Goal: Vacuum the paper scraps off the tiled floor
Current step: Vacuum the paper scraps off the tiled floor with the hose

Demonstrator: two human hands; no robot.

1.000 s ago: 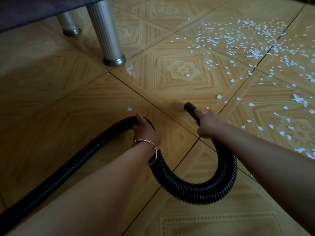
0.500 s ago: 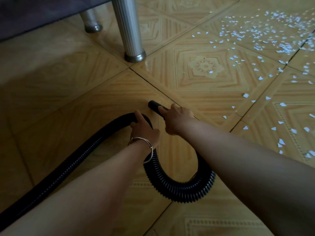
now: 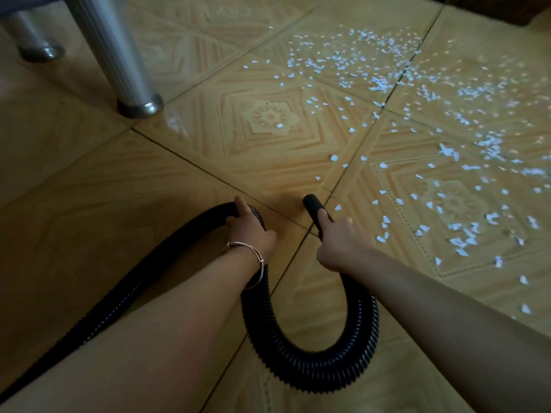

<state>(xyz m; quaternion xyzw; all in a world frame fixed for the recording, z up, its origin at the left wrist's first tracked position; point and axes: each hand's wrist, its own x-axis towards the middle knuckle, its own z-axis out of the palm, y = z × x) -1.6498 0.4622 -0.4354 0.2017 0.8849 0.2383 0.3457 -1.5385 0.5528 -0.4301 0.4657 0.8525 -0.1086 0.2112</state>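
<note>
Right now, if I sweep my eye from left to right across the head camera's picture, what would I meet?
Rear metal leg → front metal leg → left hand gripping the hose → right hand gripping the nozzle → the main scatter of paper scraps on the tiles.

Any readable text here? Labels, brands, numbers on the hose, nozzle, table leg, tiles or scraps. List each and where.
None readable.
hose and nozzle: plain black, no brand or label in view.
table leg: bare ribbed metal.
floor tiles: ornament only, no lettering.
paper scraps: too small and blurred to tell if printed.
</note>
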